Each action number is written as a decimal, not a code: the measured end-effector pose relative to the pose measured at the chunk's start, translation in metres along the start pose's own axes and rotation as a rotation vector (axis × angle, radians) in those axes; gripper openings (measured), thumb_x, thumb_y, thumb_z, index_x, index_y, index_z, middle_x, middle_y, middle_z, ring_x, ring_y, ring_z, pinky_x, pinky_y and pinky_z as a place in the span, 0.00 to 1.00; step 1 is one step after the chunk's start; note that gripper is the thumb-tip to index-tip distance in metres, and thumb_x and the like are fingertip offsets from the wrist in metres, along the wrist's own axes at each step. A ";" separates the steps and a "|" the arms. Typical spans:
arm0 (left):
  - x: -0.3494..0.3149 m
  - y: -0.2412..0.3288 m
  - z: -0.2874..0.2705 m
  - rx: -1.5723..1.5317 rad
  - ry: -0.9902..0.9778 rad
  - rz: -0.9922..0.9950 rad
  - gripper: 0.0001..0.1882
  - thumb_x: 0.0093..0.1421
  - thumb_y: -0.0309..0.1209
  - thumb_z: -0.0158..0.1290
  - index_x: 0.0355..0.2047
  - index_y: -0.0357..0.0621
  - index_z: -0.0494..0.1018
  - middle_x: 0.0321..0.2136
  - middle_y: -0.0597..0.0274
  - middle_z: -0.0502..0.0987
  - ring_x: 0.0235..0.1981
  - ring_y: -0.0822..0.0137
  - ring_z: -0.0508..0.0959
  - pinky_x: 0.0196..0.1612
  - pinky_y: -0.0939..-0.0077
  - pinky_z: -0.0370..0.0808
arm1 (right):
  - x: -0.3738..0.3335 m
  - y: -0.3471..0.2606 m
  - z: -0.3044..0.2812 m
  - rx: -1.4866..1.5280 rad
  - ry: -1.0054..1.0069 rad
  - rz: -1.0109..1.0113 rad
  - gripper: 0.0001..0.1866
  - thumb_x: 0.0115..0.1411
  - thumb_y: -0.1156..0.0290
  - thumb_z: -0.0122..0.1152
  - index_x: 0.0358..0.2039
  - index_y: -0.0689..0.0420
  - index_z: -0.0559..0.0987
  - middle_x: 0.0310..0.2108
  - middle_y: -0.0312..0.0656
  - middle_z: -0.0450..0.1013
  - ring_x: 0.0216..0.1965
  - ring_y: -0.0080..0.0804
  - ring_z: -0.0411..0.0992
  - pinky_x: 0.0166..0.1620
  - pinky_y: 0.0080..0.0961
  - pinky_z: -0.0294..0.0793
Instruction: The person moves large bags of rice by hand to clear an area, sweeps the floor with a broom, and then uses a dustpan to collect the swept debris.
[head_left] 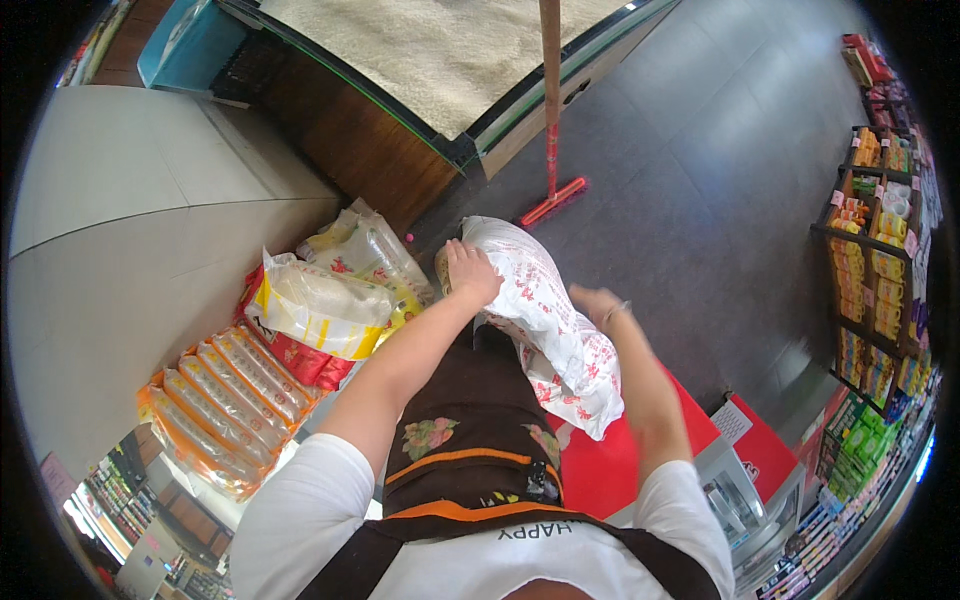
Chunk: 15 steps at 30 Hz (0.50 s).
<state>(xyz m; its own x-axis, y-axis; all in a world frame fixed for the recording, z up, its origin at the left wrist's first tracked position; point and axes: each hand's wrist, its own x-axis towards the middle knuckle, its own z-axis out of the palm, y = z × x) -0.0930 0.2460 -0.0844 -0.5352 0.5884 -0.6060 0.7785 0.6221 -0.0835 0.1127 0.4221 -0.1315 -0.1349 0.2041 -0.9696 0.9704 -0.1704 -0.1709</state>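
Note:
A bulky white sack with red print (pixel 545 290) stands in front of me, its lower end creased above a red surface. My left hand (pixel 470 272) grips its upper left part, fingers bent over the plastic. Just off the right side of the sack is my right hand (pixel 600 305), smeared by motion. A band shows at that wrist, but whether the fingers hold anything is unclear. I wear a dark apron with orange trim (pixel 460 430), and the sack covers part of it.
Left of me lie clear-and-yellow bags (pixel 325 300) and an orange-edged pack of long wrapped items (pixel 225 410). A broom (pixel 552 195) stands beyond the sack, near a large bin of pale grain (pixel 410 50). Stocked shelves (pixel 870 260) line the right; a red counter (pixel 610 460) is near me.

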 end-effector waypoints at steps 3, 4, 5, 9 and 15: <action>0.038 -0.004 0.008 -0.050 -0.468 -0.107 0.46 0.49 0.61 0.46 0.55 0.32 0.58 0.56 0.46 0.59 0.59 0.49 0.56 0.60 0.50 0.48 | 0.025 0.063 0.050 -0.156 -0.111 -0.064 0.49 0.45 0.35 0.55 0.51 0.70 0.65 0.53 0.53 0.63 0.56 0.41 0.59 0.56 0.28 0.57; 0.049 0.003 0.006 -0.099 -0.602 -0.118 0.49 0.43 0.64 0.50 0.57 0.39 0.58 0.59 0.56 0.57 0.60 0.57 0.56 0.60 0.50 0.45 | 0.045 0.102 0.070 0.002 -0.068 0.085 0.49 0.45 0.34 0.53 0.52 0.70 0.64 0.54 0.54 0.61 0.58 0.42 0.56 0.58 0.28 0.55; 0.062 0.013 0.000 -0.089 -0.731 -0.093 0.49 0.43 0.63 0.51 0.57 0.40 0.58 0.59 0.57 0.57 0.60 0.57 0.57 0.60 0.50 0.48 | 0.071 0.139 0.089 0.175 -0.017 0.239 0.49 0.46 0.34 0.52 0.52 0.69 0.64 0.55 0.55 0.59 0.60 0.42 0.53 0.59 0.29 0.52; 0.076 0.002 0.029 0.020 -1.053 -0.219 0.49 0.40 0.60 0.57 0.57 0.40 0.58 0.56 0.58 0.61 0.56 0.58 0.64 0.55 0.53 0.60 | 0.051 0.096 0.106 -0.160 0.164 0.495 0.57 0.40 0.28 0.49 0.54 0.71 0.60 0.55 0.55 0.57 0.59 0.47 0.52 0.58 0.36 0.52; 0.059 -0.011 0.128 -0.519 -0.522 -0.531 0.48 0.34 0.51 0.65 0.52 0.36 0.61 0.49 0.57 0.69 0.47 0.62 0.72 0.44 0.71 0.72 | 0.026 0.069 0.107 -0.402 0.249 0.680 0.56 0.39 0.25 0.44 0.55 0.63 0.63 0.54 0.47 0.61 0.56 0.44 0.57 0.55 0.37 0.51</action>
<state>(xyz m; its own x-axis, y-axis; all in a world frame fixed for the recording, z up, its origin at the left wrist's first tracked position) -0.0909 0.2081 -0.2204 -0.4664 -0.0728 -0.8816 0.1586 0.9736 -0.1643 0.1545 0.3122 -0.1868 0.5097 0.3961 -0.7638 0.8283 0.0144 0.5602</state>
